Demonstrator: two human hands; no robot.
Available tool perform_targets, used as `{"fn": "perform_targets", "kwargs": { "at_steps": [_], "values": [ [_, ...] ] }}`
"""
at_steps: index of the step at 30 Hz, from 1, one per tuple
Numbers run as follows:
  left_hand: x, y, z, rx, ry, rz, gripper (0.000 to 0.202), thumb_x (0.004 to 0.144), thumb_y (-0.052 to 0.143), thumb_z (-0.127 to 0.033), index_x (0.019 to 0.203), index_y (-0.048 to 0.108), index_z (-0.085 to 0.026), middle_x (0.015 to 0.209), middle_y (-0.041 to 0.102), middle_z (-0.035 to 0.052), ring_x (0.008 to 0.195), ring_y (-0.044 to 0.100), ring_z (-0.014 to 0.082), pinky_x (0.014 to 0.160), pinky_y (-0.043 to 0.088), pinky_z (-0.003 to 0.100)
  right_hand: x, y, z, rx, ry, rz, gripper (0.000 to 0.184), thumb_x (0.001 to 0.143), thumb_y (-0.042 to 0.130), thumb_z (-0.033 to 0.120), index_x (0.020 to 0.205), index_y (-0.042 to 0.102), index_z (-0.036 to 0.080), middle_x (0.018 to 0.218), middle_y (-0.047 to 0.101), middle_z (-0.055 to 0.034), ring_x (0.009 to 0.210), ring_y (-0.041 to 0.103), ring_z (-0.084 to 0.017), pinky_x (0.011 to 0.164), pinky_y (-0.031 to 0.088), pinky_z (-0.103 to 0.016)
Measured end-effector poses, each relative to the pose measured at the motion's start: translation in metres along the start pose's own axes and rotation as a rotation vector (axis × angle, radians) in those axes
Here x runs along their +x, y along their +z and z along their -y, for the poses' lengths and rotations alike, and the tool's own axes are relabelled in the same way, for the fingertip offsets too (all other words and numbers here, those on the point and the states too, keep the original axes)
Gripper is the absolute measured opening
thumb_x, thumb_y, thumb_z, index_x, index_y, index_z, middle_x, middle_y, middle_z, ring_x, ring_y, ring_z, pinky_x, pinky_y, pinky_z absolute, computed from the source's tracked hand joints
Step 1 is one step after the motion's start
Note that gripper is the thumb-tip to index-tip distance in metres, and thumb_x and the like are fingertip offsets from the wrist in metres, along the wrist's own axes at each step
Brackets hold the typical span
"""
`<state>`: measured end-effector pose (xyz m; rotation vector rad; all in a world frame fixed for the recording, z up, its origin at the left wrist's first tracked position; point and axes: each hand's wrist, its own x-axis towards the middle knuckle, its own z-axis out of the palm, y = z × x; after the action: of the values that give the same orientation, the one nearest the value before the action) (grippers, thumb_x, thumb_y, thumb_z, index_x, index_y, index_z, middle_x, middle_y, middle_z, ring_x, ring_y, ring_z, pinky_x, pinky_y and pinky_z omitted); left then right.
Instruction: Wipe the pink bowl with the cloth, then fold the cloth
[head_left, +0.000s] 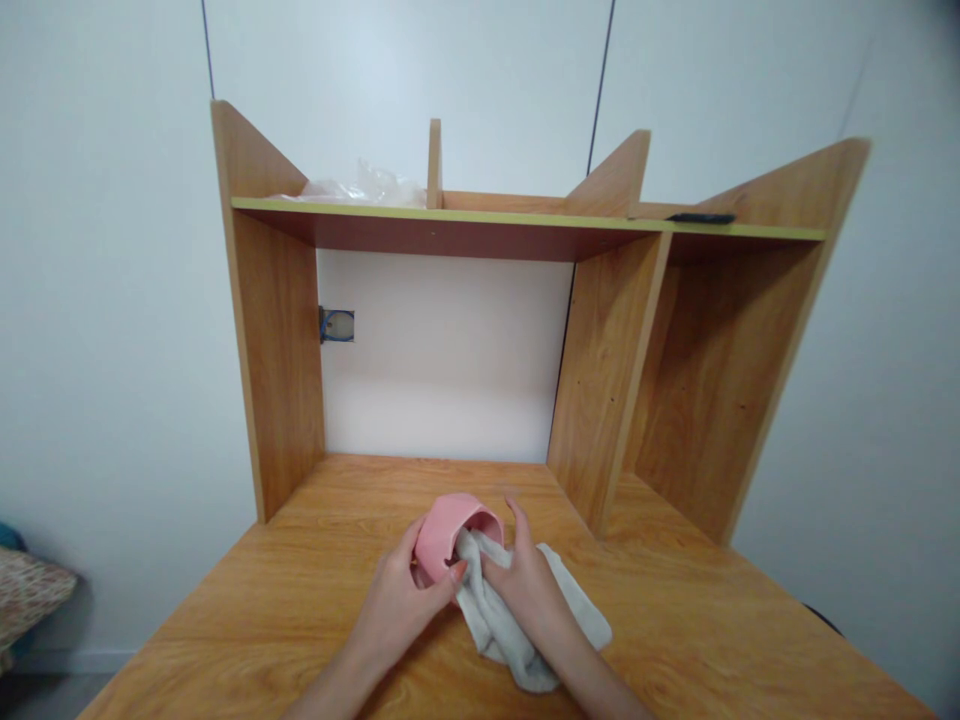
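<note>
My left hand [409, 583] grips a pink, rounded, hollow container [440, 535] from its left side, with the thumb at the near rim. The container is tipped so that its mouth faces right and toward me. A pale grey cloth [491, 618] is bunched in my right hand [529, 585], and one end of it goes into the container's mouth. The rest of the cloth hangs below the hand and spreads to the right over the desk. One digit of the right hand points up, while its other fingers are partly hidden by the cloth and rim.
Both hands are over a wooden desk [300, 600]. Behind it rises a wooden shelf unit [615, 390] with upright dividers. Its upper shelf bears a clear plastic bag [367, 187] and a flat black object [701, 218]. A wall socket opening [337, 325] is at the back left.
</note>
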<state>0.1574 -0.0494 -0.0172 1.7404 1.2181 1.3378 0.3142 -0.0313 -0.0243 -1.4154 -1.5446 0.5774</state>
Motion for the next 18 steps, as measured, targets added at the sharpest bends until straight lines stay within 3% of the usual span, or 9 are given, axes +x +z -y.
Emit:
{"fn": "perform_targets", "kwargs": {
  "at_steps": [5,12,18],
  "values": [
    [-0.002,-0.001,-0.002,0.047,0.030,0.011,0.050,0.067,0.061,-0.033,0.112,0.051,-0.014,0.099,0.064,0.0075,0.085,0.060,0.0203,0.076,0.046,0.027,0.002,-0.007,-0.001,-0.213,-0.049,-0.028,0.067,0.073,0.049,0.027,0.132,0.021,0.013,0.064,0.061,-0.0018,0.059,0.060,-0.020,0.053,0.040,-0.025],
    [-0.003,-0.010,0.000,0.215,0.065,0.000,0.047,0.066,0.059,-0.034,0.109,0.056,-0.015,0.103,0.063,0.0085,0.091,0.058,0.0241,0.081,0.043,0.032,-0.005,-0.013,0.010,-0.491,-0.211,0.043,0.068,0.078,0.044,0.025,0.136,0.009,0.017,0.077,0.065,-0.0071,0.073,0.062,-0.022,0.059,0.040,-0.026],
    [0.001,-0.015,0.003,0.231,0.074,-0.018,0.047,0.067,0.054,-0.033,0.109,0.058,-0.013,0.104,0.062,0.0101,0.093,0.057,0.0257,0.083,0.042,0.035,-0.008,-0.013,0.015,-0.547,-0.254,0.108,0.068,0.080,0.043,0.025,0.137,0.007,0.018,0.080,0.066,-0.0077,0.075,0.062,-0.023,0.063,0.041,-0.028]
  ]
}}
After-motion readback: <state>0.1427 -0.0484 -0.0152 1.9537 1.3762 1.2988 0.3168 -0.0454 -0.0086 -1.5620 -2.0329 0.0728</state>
